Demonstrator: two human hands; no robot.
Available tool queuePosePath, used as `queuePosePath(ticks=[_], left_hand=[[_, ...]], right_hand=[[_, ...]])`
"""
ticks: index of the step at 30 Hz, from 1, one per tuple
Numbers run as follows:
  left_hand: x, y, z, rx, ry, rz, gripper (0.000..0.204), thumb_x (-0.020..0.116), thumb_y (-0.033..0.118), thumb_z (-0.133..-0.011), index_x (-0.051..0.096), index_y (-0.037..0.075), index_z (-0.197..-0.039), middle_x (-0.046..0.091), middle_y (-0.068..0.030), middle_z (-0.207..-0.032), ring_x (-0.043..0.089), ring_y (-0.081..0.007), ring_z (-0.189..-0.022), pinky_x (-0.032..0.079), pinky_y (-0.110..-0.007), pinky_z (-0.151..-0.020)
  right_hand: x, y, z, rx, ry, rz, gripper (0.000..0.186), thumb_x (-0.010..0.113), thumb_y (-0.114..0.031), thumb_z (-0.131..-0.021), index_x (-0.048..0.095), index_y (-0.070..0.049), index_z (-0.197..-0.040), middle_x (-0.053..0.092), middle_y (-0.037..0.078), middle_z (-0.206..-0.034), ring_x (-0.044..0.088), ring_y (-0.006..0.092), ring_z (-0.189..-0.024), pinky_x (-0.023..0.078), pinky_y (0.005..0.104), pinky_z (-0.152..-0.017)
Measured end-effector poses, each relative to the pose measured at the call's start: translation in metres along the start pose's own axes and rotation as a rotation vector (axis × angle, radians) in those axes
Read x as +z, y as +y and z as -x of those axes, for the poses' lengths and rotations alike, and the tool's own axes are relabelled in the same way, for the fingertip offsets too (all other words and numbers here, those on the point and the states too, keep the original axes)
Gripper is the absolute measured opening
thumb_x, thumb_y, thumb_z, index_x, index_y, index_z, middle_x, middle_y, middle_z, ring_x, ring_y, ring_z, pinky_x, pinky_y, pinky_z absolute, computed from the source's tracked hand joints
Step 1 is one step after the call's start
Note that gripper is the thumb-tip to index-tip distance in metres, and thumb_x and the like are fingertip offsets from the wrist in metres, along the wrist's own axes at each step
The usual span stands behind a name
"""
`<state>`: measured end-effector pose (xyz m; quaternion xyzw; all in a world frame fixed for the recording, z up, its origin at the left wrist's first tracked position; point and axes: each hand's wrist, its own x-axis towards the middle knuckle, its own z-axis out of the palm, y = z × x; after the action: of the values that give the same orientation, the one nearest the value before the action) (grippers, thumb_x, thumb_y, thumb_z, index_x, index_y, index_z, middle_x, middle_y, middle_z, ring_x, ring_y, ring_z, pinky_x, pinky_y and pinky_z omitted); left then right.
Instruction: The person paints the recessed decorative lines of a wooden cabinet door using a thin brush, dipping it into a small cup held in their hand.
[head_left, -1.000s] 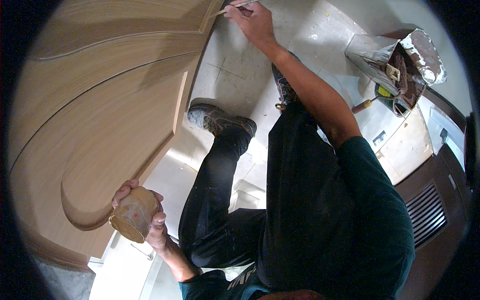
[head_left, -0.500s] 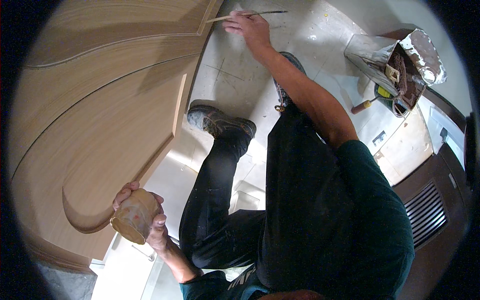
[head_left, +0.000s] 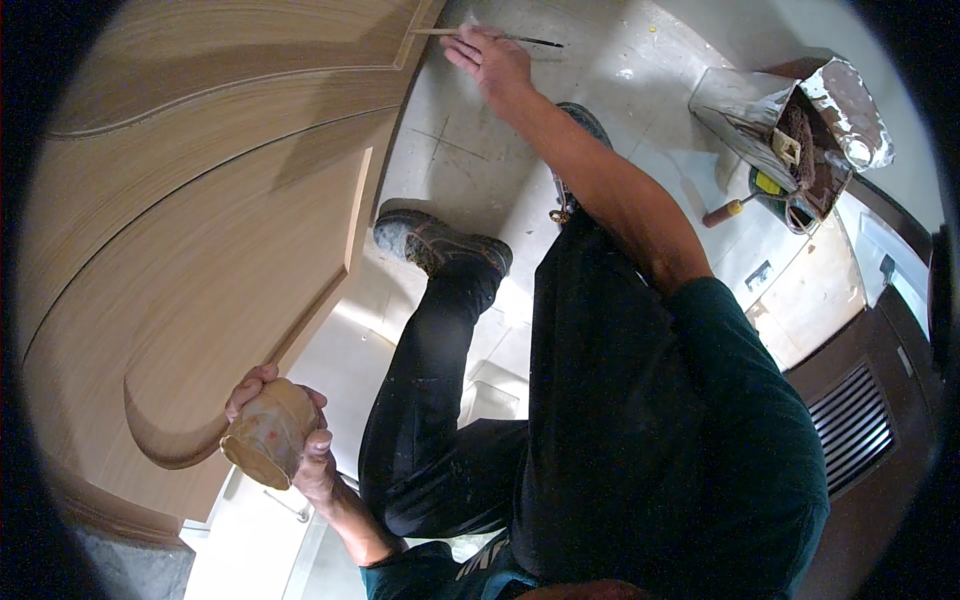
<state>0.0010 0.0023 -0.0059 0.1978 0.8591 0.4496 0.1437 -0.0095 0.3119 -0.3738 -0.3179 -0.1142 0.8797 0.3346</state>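
Note:
My right hand (head_left: 492, 65), stretched out at the top, pinches a thin paintbrush (head_left: 520, 40). The brush's pale end meets or nearly meets the edge of a wood-grained door panel (head_left: 250, 220), while its dark end points right. I cannot tell whether the pale end touches the wood. At lower left, my left hand (head_left: 312, 465) is wrapped round a tan-smeared cup (head_left: 272, 425), tilted with its rim toward the lower left. What the cup contains is hidden. Curved grooves and raised mouldings run across the panel beside it.
On the right, a paint-splashed metal can (head_left: 840, 110) lies open with brushes and rags inside. A wooden-handled tool (head_left: 722, 214) pokes out near it. My shoe (head_left: 435, 245) rests on the stained tile floor (head_left: 455, 150). A dark louvred door (head_left: 850, 430) is at far right.
My right hand has shifted slightly left and down, and the brush's dark end has dipped. The left hand and its cup look unmoved.

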Motion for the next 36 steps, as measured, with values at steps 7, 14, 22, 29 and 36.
queuePosePath(ticks=[7,14,22,29,36], left_hand=[[-0.001,-0.002,0.001,0.006,0.014,-0.016,0.098,0.091,0.056,-0.061,0.044,0.003,-0.13,0.051,-0.012,-0.121,0.064,-0.0173,-0.079,0.059,-0.023,-0.058],[-0.003,-0.005,0.002,0.018,0.012,-0.017,0.099,0.091,0.057,-0.062,0.044,0.003,-0.13,0.051,-0.0121,-0.12,0.063,-0.0175,-0.077,0.058,-0.023,-0.058],[0.0,-0.002,0.002,0.029,0.027,-0.001,0.099,0.091,0.055,-0.063,0.045,0.001,-0.131,0.052,-0.0118,-0.121,0.064,-0.0166,-0.076,0.058,-0.023,-0.059],[0.001,0.001,0.001,0.046,0.028,-0.013,0.099,0.091,0.056,-0.063,0.045,0.0,-0.131,0.053,-0.011,-0.121,0.064,-0.0162,-0.075,0.057,-0.023,-0.058],[0.0,0.001,0.001,0.036,0.021,-0.052,0.1,0.089,0.059,-0.063,0.045,0.0,-0.13,0.053,-0.0111,-0.12,0.064,-0.017,-0.076,0.056,-0.022,-0.056]], right_hand=[[0.002,0.0,0.008,-0.023,0.046,-0.025,0.028,0.068,-0.009,-0.093,0.054,0.008,-0.11,0.065,0.022,-0.109,0.069,0.0357,-0.105,0.058,0.0422,-0.095],[0.0,-0.004,0.007,-0.052,0.021,0.031,0.027,0.068,-0.009,-0.093,0.054,0.008,-0.109,0.065,0.023,-0.108,0.069,0.0366,-0.104,0.059,0.0417,-0.094],[0.0,-0.003,0.008,-0.089,-0.002,0.052,0.027,0.068,-0.012,-0.094,0.055,0.008,-0.108,0.066,0.023,-0.107,0.069,0.0356,-0.104,0.059,0.0412,-0.094],[-0.002,0.004,0.022,-0.016,-0.055,0.198,0.029,0.067,-0.014,-0.094,0.057,0.007,-0.111,0.066,0.022,-0.107,0.069,0.0344,-0.104,0.06,0.0407,-0.093],[0.003,-0.003,0.03,-0.063,-0.096,0.292,0.027,0.065,-0.014,-0.094,0.058,0.007,-0.109,0.066,0.022,-0.109,0.07,0.034,-0.103,0.061,0.0403,-0.09]])
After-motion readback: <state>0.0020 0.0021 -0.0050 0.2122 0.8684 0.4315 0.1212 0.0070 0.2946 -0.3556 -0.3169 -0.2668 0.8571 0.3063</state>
